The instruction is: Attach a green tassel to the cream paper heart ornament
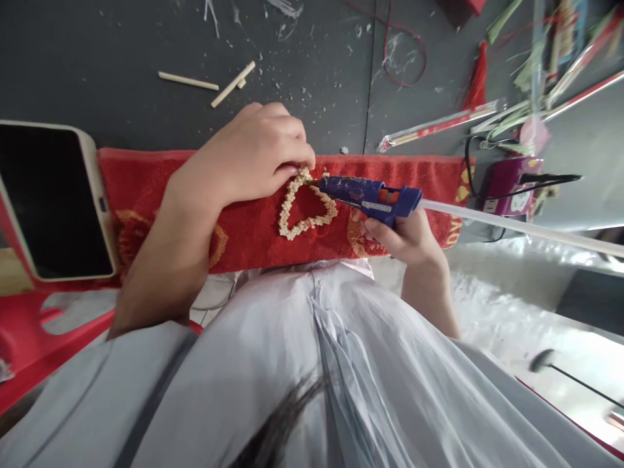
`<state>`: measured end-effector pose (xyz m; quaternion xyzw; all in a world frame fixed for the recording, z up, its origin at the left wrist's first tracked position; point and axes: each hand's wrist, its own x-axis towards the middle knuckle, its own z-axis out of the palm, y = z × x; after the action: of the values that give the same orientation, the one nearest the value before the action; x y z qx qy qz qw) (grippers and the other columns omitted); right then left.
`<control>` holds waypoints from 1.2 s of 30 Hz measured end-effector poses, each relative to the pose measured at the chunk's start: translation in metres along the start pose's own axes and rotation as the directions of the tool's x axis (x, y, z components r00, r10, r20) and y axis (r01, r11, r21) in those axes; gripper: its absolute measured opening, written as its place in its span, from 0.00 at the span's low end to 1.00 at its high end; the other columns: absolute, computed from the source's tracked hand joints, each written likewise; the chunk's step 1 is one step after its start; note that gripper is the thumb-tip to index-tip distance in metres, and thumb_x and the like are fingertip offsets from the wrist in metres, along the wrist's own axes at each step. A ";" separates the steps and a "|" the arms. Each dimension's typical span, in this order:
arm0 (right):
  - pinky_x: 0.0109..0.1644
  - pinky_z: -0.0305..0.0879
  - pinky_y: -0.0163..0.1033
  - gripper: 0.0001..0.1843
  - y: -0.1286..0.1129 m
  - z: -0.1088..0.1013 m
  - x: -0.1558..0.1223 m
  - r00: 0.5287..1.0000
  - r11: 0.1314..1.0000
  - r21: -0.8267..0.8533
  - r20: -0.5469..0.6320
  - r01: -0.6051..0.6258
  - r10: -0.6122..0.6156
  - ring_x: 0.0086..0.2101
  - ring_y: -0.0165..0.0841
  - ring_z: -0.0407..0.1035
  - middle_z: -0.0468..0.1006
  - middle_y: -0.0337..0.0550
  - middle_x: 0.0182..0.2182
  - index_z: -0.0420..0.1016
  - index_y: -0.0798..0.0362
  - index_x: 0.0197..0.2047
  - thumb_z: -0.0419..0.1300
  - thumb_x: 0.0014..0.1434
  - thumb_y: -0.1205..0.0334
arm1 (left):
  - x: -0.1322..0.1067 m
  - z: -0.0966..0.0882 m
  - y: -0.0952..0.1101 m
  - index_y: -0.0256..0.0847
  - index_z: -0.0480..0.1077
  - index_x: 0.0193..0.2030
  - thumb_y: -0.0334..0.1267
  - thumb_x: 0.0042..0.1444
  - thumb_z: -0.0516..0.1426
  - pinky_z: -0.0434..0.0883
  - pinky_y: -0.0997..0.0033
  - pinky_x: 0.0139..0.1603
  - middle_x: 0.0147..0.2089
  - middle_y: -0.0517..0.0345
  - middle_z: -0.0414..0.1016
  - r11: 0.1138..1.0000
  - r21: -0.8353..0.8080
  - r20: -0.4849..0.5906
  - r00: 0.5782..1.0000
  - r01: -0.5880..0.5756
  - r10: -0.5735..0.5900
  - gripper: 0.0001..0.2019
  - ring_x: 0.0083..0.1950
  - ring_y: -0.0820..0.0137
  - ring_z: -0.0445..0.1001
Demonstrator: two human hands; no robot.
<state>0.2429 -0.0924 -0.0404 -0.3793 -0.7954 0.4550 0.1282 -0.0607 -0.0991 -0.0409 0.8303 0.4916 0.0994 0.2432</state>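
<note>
My left grip (248,156) is curled shut, fingertips pinching the 12 o'clock tip of the pale bead loop (305,211), which lies on the red cloth (146,188) at the counter's (121,39) near edge. My right grip (409,237), at the loop's 3 o'clock, is closed round the blue glue gun (370,195), with the nozzle at the beads. The gun's label and the cloth's gold print are too small to read.

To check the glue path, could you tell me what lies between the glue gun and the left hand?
Head view: only the top of the bead heart, on the red cloth, lies between glue gun and left hand.
</note>
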 end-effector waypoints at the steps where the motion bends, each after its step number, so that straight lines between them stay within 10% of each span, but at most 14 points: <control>1: 0.27 0.60 0.37 0.23 0.000 0.001 0.000 1.000 1.000 -0.009 -0.007 0.003 -0.003 0.24 0.28 0.64 0.72 0.40 0.23 0.73 0.52 0.32 0.57 0.66 0.41 | 0.000 0.000 0.000 0.52 0.81 0.47 0.38 0.66 0.47 0.67 0.48 0.62 0.51 0.55 0.81 1.000 -0.002 -0.003 1.000 0.004 -0.004 0.19 0.59 0.55 0.73; 36: 0.28 0.58 0.37 0.26 0.000 0.003 0.003 0.999 1.000 -0.017 -0.045 -0.016 0.015 0.24 0.28 0.63 0.71 0.41 0.23 0.69 0.52 0.29 0.56 0.66 0.39 | 0.000 -0.005 -0.001 0.48 0.81 0.51 0.37 0.65 0.50 0.69 0.54 0.65 0.53 0.55 0.83 0.994 -0.105 -0.004 0.999 0.042 -0.043 0.18 0.60 0.56 0.77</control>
<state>0.2394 -0.0924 -0.0427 -0.3966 -0.7934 0.4403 0.1392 -0.0636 -0.0974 -0.0369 0.8054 0.5039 0.1223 0.2871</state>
